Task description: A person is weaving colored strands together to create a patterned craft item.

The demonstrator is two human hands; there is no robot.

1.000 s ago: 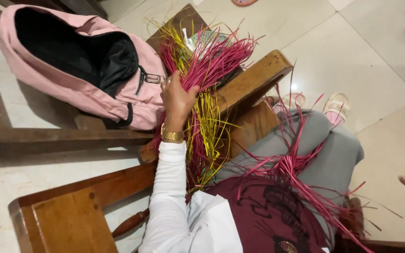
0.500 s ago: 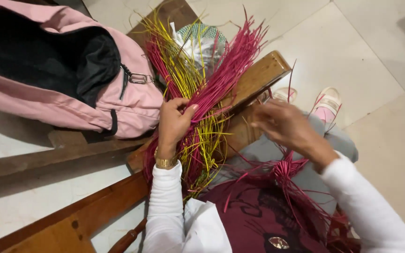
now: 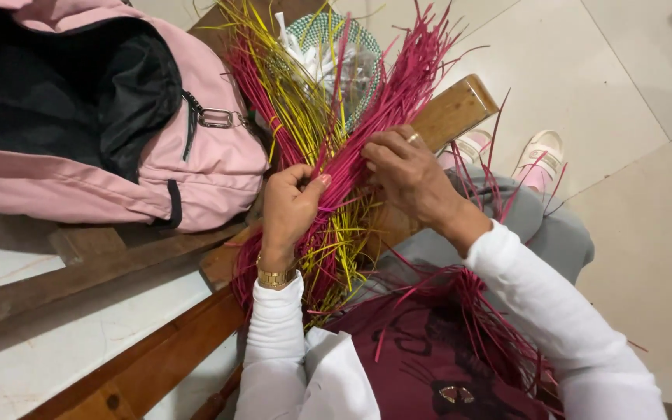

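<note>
Both hands work the loose bundle: left hand [image 3: 293,206] clenched on pink strips [image 3: 398,101], right hand [image 3: 410,175] pinching some; yellow strips [image 3: 293,101] lie unsorted, nothing woven yet.

Pink strips [image 3: 398,101]: long, thin, stiff magenta strands in a bundle, fanned out at the far ends, running diagonally from the lap up past the wooden armrest. Gripped mid-length by both hands.

Yellow strips [image 3: 289,93]: same kind, yellow-green, crossing under and among the pink ones, fanned at the top, loose ends hanging below the hands near the lap.
</note>
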